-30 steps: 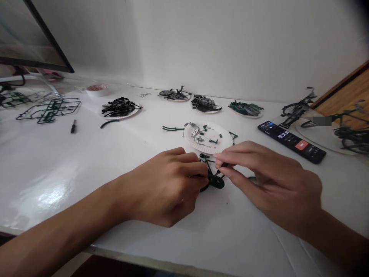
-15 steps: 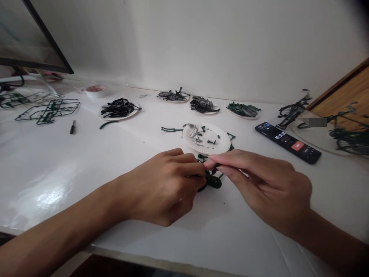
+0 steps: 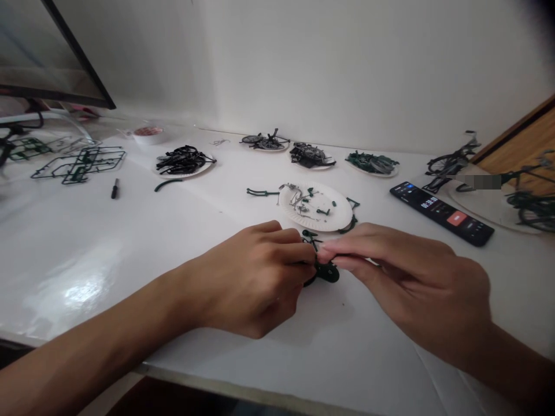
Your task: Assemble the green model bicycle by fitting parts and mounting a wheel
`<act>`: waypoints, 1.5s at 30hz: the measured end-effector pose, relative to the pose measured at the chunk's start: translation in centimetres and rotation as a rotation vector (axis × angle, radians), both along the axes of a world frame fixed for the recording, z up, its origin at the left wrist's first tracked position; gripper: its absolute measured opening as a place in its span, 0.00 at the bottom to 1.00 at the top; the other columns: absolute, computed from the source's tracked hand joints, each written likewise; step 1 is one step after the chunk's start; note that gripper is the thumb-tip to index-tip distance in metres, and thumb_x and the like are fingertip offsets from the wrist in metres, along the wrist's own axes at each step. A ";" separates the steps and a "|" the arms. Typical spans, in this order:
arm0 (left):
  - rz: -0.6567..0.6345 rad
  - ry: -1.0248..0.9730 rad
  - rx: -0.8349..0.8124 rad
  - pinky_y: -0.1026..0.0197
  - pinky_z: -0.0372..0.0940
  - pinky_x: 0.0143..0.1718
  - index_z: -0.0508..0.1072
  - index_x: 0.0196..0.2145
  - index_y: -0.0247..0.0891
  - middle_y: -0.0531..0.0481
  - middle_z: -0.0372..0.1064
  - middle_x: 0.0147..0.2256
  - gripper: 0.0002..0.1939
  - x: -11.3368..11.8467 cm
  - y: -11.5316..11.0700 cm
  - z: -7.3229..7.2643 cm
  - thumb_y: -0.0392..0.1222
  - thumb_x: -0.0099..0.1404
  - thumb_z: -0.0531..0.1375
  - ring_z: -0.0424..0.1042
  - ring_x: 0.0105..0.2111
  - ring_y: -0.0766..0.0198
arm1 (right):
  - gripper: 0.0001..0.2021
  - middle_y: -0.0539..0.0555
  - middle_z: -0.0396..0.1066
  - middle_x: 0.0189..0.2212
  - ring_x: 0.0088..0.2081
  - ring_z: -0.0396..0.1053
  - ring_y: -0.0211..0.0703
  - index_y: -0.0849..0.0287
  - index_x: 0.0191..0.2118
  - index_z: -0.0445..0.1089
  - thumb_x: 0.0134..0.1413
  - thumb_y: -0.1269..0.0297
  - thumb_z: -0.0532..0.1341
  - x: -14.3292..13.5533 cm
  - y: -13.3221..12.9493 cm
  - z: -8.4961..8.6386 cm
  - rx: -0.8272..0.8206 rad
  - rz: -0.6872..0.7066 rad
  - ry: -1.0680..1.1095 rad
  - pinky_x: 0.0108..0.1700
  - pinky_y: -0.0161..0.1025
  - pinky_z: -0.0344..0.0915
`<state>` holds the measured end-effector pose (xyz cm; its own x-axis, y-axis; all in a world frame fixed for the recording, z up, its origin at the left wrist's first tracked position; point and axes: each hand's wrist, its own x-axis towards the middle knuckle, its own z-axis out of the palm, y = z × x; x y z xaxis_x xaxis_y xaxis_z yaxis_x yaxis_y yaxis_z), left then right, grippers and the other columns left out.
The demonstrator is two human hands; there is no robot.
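Observation:
My left hand (image 3: 260, 277) is closed around a dark green model bicycle part (image 3: 328, 272), whose rounded end sticks out beyond the fingers. Most of that part is hidden by the hand. Touching or nearly touching the left fingertips, my right hand (image 3: 411, 277) pinches a small dark piece, too hidden to name. Just behind both hands lies a white paper plate (image 3: 342, 215) with small grey and green parts on it. A green forked part (image 3: 262, 192) juts out at its left, and a green frame piece (image 3: 355, 203) shows at its right.
Plates of black (image 3: 184, 160), grey and green parts (image 3: 372, 162) stand along the back. A phone (image 3: 442, 214) and assembled model bicycles are at the right. Green sprues (image 3: 82, 164), a small screwdriver (image 3: 115, 189), a bowl (image 3: 148, 136) and a monitor are at the left.
The whole view has shifted slightly, with things appearing a little further right. My right fingers have closed in more, and the dark piece between them shows less.

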<state>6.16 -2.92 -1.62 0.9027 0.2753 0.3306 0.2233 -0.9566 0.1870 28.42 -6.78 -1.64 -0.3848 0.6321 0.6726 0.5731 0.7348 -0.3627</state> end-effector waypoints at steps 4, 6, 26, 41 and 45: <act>0.004 0.000 -0.013 0.53 0.64 0.40 0.74 0.36 0.34 0.45 0.72 0.36 0.07 0.1 0.0 0.1 0.31 0.63 0.55 0.67 0.35 0.57 | 0.11 0.47 0.78 0.34 0.34 0.75 0.34 0.55 0.41 0.76 0.55 0.77 0.68 -0.6 0.2 -0.2 -0.028 0.004 0.067 0.35 0.32 0.71; 0.001 -0.001 -0.020 0.53 0.63 0.39 0.74 0.39 0.34 0.45 0.72 0.36 0.09 0.1 0.0 0.1 0.31 0.63 0.55 0.68 0.36 0.57 | 0.15 0.47 0.78 0.35 0.35 0.74 0.35 0.55 0.47 0.75 0.55 0.77 0.68 -0.6 0.4 -0.5 -0.028 -0.003 0.095 0.37 0.33 0.72; 0.000 -0.003 -0.028 0.54 0.63 0.38 0.72 0.33 0.35 0.46 0.70 0.33 0.06 0.1 0.1 0.0 0.31 0.62 0.56 0.66 0.34 0.58 | 0.09 0.43 0.81 0.33 0.31 0.79 0.39 0.48 0.39 0.78 0.56 0.72 0.68 -0.8 -1.2 0.6 -0.013 -0.132 -0.017 0.35 0.36 0.76; 0.003 0.000 -0.046 0.53 0.63 0.38 0.73 0.46 0.34 0.46 0.71 0.35 0.14 0.1 0.0 0.2 0.30 0.63 0.55 0.66 0.34 0.57 | 0.08 0.46 0.75 0.26 0.28 0.74 0.40 0.53 0.31 0.71 0.52 0.65 0.71 -0.8 0.1 -0.5 -0.037 -0.180 0.133 0.29 0.37 0.70; 0.000 -0.019 -0.039 0.54 0.64 0.39 0.74 0.43 0.36 0.44 0.73 0.37 0.13 0.2 -0.1 0.2 0.30 0.64 0.54 0.68 0.36 0.57 | 0.08 0.45 0.81 0.33 0.29 0.77 0.38 0.51 0.41 0.76 0.56 0.70 0.68 -0.7 0.1 -0.4 0.010 -0.136 0.070 0.34 0.34 0.75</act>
<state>6.35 -3.01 -1.46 0.8963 0.2882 0.3369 0.2189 -0.9485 0.2290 27.72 -6.68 -2.06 -0.2485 0.6680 0.7014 0.6412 0.6562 -0.3978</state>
